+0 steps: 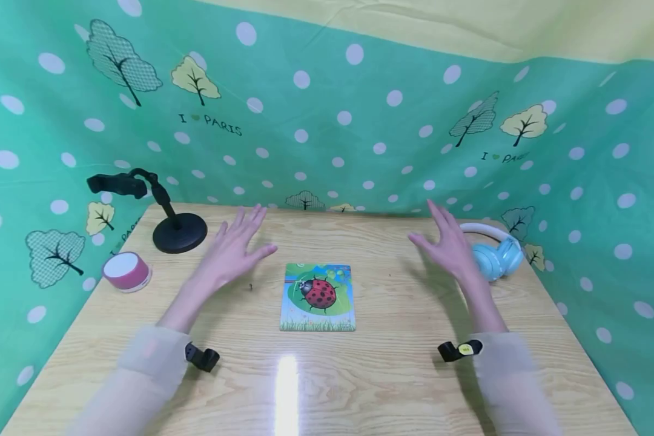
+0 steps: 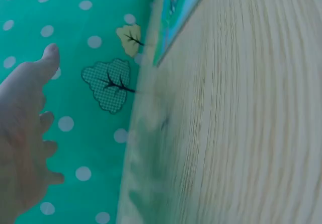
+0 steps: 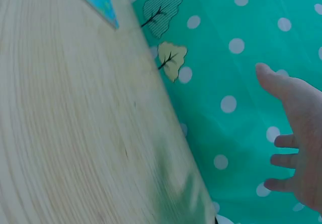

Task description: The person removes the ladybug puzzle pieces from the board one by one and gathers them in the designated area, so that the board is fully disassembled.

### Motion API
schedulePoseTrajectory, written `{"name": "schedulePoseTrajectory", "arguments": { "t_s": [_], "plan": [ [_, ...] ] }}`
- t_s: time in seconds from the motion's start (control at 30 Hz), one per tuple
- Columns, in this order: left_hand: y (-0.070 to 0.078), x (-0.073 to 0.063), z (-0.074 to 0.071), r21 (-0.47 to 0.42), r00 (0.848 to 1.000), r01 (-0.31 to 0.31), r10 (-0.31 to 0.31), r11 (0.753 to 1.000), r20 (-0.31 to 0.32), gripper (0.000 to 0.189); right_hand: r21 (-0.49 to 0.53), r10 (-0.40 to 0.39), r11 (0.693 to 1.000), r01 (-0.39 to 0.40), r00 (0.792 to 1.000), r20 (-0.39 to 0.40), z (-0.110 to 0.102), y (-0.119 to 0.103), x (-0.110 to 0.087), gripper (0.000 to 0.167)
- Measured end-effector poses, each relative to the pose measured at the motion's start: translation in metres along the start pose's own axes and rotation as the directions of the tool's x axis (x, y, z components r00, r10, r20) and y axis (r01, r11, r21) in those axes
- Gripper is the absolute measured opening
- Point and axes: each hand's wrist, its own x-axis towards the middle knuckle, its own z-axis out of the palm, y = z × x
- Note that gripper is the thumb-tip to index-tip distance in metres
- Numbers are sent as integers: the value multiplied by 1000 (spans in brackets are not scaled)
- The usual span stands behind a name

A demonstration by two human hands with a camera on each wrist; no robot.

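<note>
Ladybug board (image 1: pixel 318 297) lay flat at the center of the head view, between your two hands and touching neither. From your left grip (image 1: pixel 234 247) it sat to the right and a little lower in the frame; from your right grip (image 1: pixel 449 245), to the left and lower. The left looked nearer, its thumb pointing toward the board's upper left corner. No clear long axis: the board was near square, edges roughly lined up with the frame. Both grips were spread, thumbs out, holding nothing.

Board: thin, smooth, slightly glossy, printed with a red spotted bug on green leaf. Counter (image 1: pixel 392 381): pale wood grain, with a bright glare streak at bottom center. Behind, creased green cloth (image 1: pixel 327 142) with white dots and trees. Upper left: matte black stand (image 1: pixel 180 234), round base. Right: rounded blue headphones (image 1: pixel 487 261), just beside your right wrist.
</note>
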Motion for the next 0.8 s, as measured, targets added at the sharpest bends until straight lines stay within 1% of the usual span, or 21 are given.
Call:
{"name": "schedulePoseTrajectory", "arguments": {
  "t_s": [0.07,0.13,0.23,0.33,0.47,0.53,0.7,0.8],
  "plan": [
    [3,-1,1,-64,1000,9,-9,998,0,87,52,3,999,-2,1000,-24,3,-3,0,94],
    [7,-2,3,-121,1000,18,-18,992,-3,86,124,-8,992,15,999,-51,7,-6,0,92],
    [11,-4,6,-171,999,33,-34,985,-1,86,246,-33,968,50,997,-75,14,-11,1,90],
    [17,-7,8,-194,999,42,-42,980,6,88,337,-51,939,71,996,-69,21,-18,2,86],
    [27,-9,12,-238,999,37,-30,970,33,95,382,-79,920,93,996,-51,30,-29,1,80],
    [33,-10,13,-257,999,29,-17,966,47,97,389,-96,916,103,995,-36,34,-36,0,78],
    [48,-11,17,-244,997,-1,21,970,81,97,438,-124,892,108,992,7,46,-52,-5,78],
    [55,-12,20,-234,994,-40,63,971,94,97,477,-129,874,97,991,34,52,-59,-9,78]
  ]
}}
